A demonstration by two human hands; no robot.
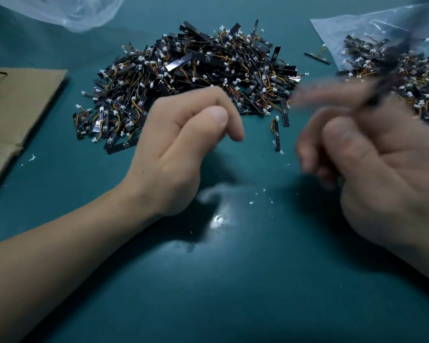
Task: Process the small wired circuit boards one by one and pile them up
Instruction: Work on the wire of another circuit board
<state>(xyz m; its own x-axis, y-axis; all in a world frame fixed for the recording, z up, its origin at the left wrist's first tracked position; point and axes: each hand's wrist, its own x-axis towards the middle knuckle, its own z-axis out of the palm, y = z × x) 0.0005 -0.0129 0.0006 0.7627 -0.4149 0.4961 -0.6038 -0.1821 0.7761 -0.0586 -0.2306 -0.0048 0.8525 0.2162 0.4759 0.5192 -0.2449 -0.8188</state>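
Circuit boards (191, 78) lie heaped on our counter (233, 280) at twelve o'clock; our right grip (382, 169), blurred, pinches one board (383, 86) at two o'clock; our left grip (181, 149) is curled and holds nothing.

Legible text, labels, numbers: none. We note small white markings on the black circuit boards (191, 78) in the pile, too small for us to read.
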